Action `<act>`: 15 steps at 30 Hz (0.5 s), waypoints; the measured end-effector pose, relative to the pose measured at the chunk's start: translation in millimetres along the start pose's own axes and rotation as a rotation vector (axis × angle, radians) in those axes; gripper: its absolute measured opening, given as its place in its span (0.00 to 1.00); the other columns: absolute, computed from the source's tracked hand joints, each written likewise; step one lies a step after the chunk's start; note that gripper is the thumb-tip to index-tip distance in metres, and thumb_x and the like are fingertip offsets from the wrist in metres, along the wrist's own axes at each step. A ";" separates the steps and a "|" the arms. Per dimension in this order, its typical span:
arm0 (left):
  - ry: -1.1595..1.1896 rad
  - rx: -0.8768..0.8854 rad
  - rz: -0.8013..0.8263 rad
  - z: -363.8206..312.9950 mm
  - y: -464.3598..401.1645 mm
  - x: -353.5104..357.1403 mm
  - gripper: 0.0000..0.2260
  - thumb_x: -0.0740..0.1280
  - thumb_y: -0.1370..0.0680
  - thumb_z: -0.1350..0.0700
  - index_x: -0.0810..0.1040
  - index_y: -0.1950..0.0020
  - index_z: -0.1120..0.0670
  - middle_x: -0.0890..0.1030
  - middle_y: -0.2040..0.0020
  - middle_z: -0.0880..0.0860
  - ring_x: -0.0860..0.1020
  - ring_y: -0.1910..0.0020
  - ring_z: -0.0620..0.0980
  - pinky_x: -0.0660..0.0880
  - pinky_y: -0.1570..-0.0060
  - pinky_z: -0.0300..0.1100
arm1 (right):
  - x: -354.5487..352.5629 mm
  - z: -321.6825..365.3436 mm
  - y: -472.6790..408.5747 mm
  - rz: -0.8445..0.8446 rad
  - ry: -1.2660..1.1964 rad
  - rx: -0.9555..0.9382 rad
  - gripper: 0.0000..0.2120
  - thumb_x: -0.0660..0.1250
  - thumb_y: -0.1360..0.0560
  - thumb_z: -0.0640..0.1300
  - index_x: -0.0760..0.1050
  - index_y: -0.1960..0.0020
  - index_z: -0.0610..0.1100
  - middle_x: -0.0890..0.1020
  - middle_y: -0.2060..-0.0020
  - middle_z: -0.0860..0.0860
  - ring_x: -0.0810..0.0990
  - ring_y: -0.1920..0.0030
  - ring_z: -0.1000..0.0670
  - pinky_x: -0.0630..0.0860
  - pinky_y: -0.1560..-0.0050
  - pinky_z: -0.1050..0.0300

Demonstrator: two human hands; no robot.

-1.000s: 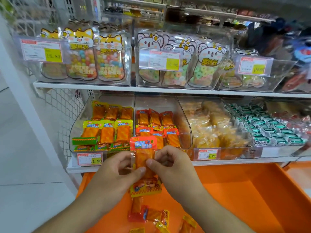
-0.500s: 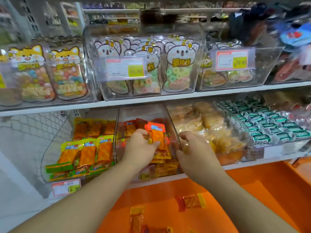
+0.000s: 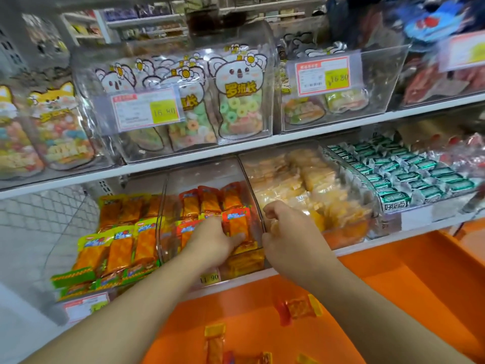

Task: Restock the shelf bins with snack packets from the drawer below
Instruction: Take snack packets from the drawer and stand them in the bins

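Observation:
My left hand (image 3: pixel 212 244) reaches into the clear middle bin (image 3: pixel 163 219) on the lower shelf. Its fingers are closed on the lower part of a red-topped orange snack packet (image 3: pixel 236 219), which stands in the bin's front row among several like it. My right hand (image 3: pixel 288 232) hovers at the bin's right wall with curled fingers and nothing visible in them. Below, the orange drawer (image 3: pixel 393 285) is pulled out. Loose packets lie in it, one red and yellow (image 3: pixel 299 310) and one yellow-topped (image 3: pixel 215 342).
A bin of green-edged orange packets (image 3: pixel 118 248) stands left of the middle bin, and a bin of pale yellow packets (image 3: pixel 301 185) stands right of it. Green-wrapped candies (image 3: pixel 406 177) fill the far right. The upper shelf holds bins of koala candy bags (image 3: pixel 236 95).
Both hands rose from over the drawer to the middle bin. My left hand carried the red-topped packet in and lowered it into the front row. The view shifted right and closer.

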State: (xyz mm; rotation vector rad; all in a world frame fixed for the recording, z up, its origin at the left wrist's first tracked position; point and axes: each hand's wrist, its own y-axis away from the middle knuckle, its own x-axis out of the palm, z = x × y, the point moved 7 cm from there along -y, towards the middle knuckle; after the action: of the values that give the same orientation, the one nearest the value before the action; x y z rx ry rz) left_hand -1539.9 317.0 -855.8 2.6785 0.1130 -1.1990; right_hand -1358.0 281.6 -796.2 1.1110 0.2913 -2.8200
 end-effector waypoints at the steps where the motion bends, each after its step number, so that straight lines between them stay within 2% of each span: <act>1: 0.008 -0.007 0.016 -0.4 2.3 -1.1 0.09 0.76 0.24 0.46 0.81 0.56 0.50 0.84 0.58 0.48 0.83 0.55 0.51 0.82 0.47 0.55 | -0.6 0.4 0.6 -0.004 0.002 0.002 0.13 0.66 0.23 0.37 0.75 0.41 0.48 0.76 0.55 0.56 0.77 0.51 0.51 0.80 0.50 0.50; 2: 0.013 -0.017 0.031 -0.2 4.8 -1.6 0.08 0.76 0.23 0.48 0.79 0.55 0.48 0.81 0.57 0.46 0.81 0.52 0.50 0.81 0.43 0.54 | -0.2 0.1 0.7 -0.008 0.001 0.006 0.12 0.66 0.24 0.37 0.75 0.43 0.48 0.78 0.54 0.55 0.78 0.51 0.51 0.81 0.51 0.49; 3: 0.016 -0.030 0.049 0.0 6.4 -0.7 0.07 0.76 0.23 0.50 0.79 0.50 0.48 0.80 0.53 0.45 0.79 0.49 0.50 0.80 0.41 0.53 | 0.5 -0.4 1.0 -0.011 -0.002 0.011 0.11 0.66 0.24 0.38 0.75 0.44 0.49 0.79 0.54 0.55 0.78 0.52 0.51 0.81 0.52 0.49; 5: 0.033 -0.057 0.038 2.0 8.0 -0.3 0.23 0.78 0.25 0.51 0.77 0.32 0.52 0.80 0.42 0.49 0.79 0.40 0.52 0.79 0.38 0.53 | 1.0 0.5 2.2 -0.018 -0.007 0.013 0.10 0.67 0.23 0.40 0.74 0.44 0.51 0.79 0.52 0.56 0.78 0.51 0.53 0.79 0.54 0.56; 6: 0.038 -0.066 0.007 1.2 9.1 -1.9 0.29 0.80 0.26 0.51 0.74 0.28 0.53 0.80 0.37 0.50 0.78 0.38 0.53 0.79 0.38 0.53 | 1.3 0.1 2.6 -0.020 -0.008 0.012 0.11 0.68 0.22 0.40 0.74 0.43 0.52 0.79 0.51 0.56 0.77 0.51 0.53 0.78 0.55 0.58; 9: 0.001 -0.062 -0.043 -1.3 10.7 -0.4 0.32 0.81 0.28 0.49 0.73 0.27 0.52 0.80 0.35 0.50 0.79 0.38 0.52 0.79 0.38 0.49 | 1.0 0.1 4.0 -0.006 -0.007 0.013 0.14 0.67 0.22 0.39 0.74 0.39 0.52 0.75 0.51 0.57 0.75 0.50 0.53 0.75 0.57 0.62; 13: -0.070 -0.026 -0.121 -9.9 17.5 0.2 0.30 0.79 0.27 0.45 0.74 0.29 0.51 0.81 0.39 0.48 0.79 0.45 0.49 0.80 0.47 0.44 | -0.2 2.3 4.7 0.000 0.009 0.006 0.16 0.68 0.22 0.39 0.74 0.37 0.51 0.74 0.49 0.56 0.75 0.48 0.52 0.79 0.51 0.57; 15: -0.056 -0.011 -0.130 -10.8 20.4 0.0 0.28 0.79 0.27 0.44 0.76 0.31 0.51 0.81 0.42 0.47 0.78 0.48 0.47 0.80 0.48 0.44 | -0.8 2.4 4.8 -0.005 0.005 -0.001 0.16 0.68 0.22 0.39 0.74 0.36 0.51 0.75 0.49 0.56 0.74 0.49 0.53 0.77 0.52 0.59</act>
State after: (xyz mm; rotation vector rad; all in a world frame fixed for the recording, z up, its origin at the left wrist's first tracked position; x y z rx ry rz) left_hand -1529.0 299.4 -845.6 2.6607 0.2890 -1.3056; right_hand -1358.2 276.4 -794.7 1.1191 0.2965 -2.8212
